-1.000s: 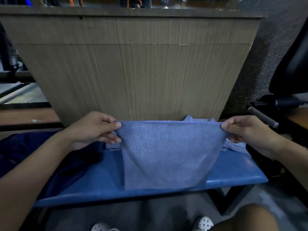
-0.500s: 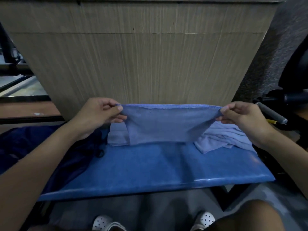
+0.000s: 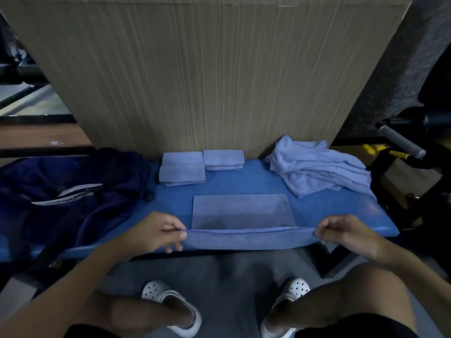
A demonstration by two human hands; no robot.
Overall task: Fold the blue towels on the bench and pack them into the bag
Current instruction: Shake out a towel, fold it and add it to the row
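Observation:
A blue towel (image 3: 241, 212) lies spread on the blue bench (image 3: 317, 211), its near edge lifted just above the bench's front edge. My left hand (image 3: 158, 231) pinches that edge's left corner and my right hand (image 3: 341, 231) pinches its right corner, so the edge is stretched taut between them. Three folded blue towels (image 3: 183, 173) sit at the back of the bench. A heap of unfolded blue towels (image 3: 317, 172) lies at the back right. The dark navy bag (image 3: 73, 191) slumps open on the bench's left end.
A tall wood-grain panel (image 3: 207, 76) rises right behind the bench. A grey-handled bar (image 3: 400, 142) and dark equipment stand at the right. My feet in white clogs (image 3: 170, 306) are on the grey floor below the bench's front edge.
Both hands lowered the towel from hanging upright in the air and drew toward me; its far part now lies flat on the bench. The view tilted down.

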